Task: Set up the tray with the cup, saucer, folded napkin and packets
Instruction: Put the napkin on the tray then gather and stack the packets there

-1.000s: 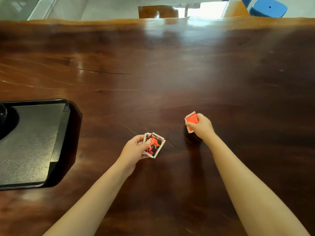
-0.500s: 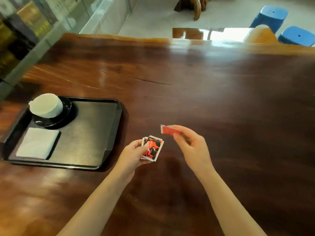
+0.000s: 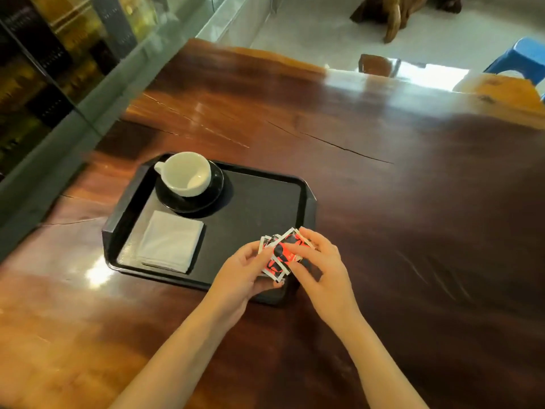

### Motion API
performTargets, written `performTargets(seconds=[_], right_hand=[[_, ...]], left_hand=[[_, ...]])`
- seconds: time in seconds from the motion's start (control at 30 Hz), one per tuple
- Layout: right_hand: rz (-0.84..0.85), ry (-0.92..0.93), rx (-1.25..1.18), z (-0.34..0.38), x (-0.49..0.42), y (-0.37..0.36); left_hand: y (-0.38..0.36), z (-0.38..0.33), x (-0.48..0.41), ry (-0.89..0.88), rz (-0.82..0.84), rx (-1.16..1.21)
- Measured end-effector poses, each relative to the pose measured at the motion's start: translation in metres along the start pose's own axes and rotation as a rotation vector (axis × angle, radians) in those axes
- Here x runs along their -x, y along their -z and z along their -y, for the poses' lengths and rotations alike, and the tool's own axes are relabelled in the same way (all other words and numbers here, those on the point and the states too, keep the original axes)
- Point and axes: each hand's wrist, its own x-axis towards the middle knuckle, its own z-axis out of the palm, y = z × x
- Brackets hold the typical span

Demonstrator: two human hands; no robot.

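- We see both forearms reach in from the lower frame; left hand [image 3: 241, 273] and right hand [image 3: 320, 268] meet, both pinching the packets [image 3: 280, 256].
- Packets: red-black, white-edged, fanned, over the tray [image 3: 265, 184] near-right corner.
- Farther, centre-left: folded napkin [image 3: 171, 240], then white cup [image 3: 185, 172] on black saucer [image 3: 212, 193].

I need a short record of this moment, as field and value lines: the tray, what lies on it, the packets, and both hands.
tray: black tray on the wooden table
cup: white cup, empty, on the black saucer, far left part of tray
napkin: folded white napkin, near left part of tray
packets: red-and-black packets, held over the tray's near right corner, not yet laid down
left hand: holds the packets
right hand: fingers on the packets
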Motion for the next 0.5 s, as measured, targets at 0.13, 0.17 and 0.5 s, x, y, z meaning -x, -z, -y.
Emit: performTargets(seconds=[0.13, 0.17, 0.5], right_hand=[[-0.035, -0.202, -0.255, 0.023, -0.015, -0.032], [-0.047, -0.256, -0.307, 0.026, -0.019, -0.038], [-0.056, -0.318, -0.296, 0.019, -0.035, -0.062]], left_hand=[[0.037, -0.012, -0.005, 0.005, 0.01, -0.029], [0.044, -0.014, -0.006, 0.01, 0.01, -0.032], [0.068, -0.001, -0.026, 0.036, -0.058, -0.072]])
